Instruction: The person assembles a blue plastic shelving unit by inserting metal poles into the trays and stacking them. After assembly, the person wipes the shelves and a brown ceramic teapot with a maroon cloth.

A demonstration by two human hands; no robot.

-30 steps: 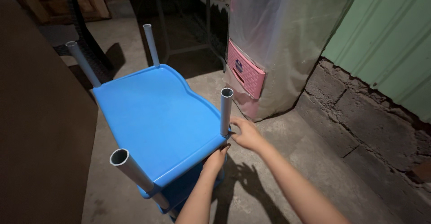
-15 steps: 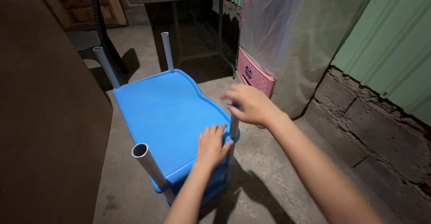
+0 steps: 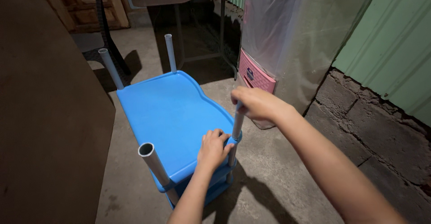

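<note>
Blue plastic rack (image 3: 170, 116) on bare concrete floor (image 3: 269, 179)

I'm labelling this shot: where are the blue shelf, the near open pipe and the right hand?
blue shelf (image 3: 166, 109), head view, bare top.
near open pipe (image 3: 146, 150), head view, open end.
right hand (image 3: 253, 103), head view, knuckles.

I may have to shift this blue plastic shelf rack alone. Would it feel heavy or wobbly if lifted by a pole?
The blue rack is thin moulded plastic on hollow grey tubes, so it is probably light. The right hand grips one pole while the left hand steadies the tray, hinting at push-fit joints that may flex or pull apart.
</note>
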